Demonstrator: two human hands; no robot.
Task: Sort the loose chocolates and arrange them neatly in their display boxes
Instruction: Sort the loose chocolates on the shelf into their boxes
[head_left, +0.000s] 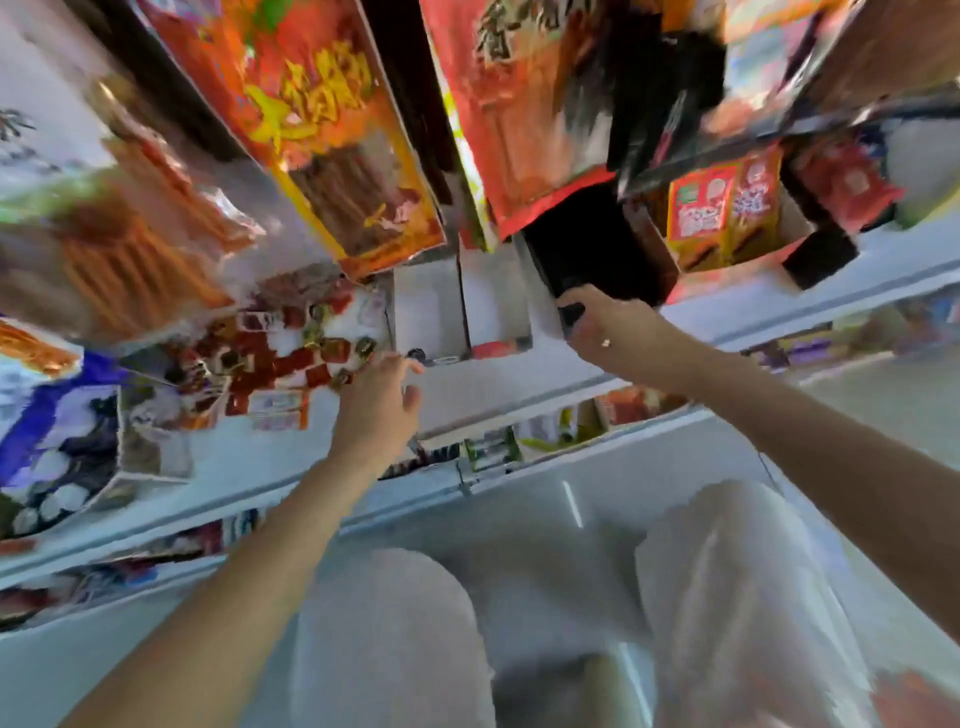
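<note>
**Both arms stretched to the shelf of sweets**

Nearest, two bare forearms rise from the bottom edge, over pale, blurred bundles that cannot be made out. The left arm runs up from the lower left, the right arm comes in from the right edge, and both reach far to a white shelf (519, 384).

The left hand (376, 410) is seen from its back, wrist straight, fingers spread and slightly curled. Its grip is released and holds nothing; the fingertips lie at the right edge of a heap of loose chocolates (291, 353), small red and gold-wrapped pieces lying jumbled in an open tray at the left of the shelf. Whether the fingertips touch a piece cannot be told through the blur.

The right hand (605, 325) is farther and to the right, palm turned down, a ring (605, 342) on one finger. Its fingers are clenched over the near edge of a black box (597, 260) that stands open toward the camera.

Between the two hands stand white boxes (462, 306) side by side, mostly bare inside, with a red piece at the near end of the right one.

Farthest, large red and orange snack bags (322, 124) hang above the shelf, and a red and yellow carton (722, 213) stands to the right of the black box.
</note>
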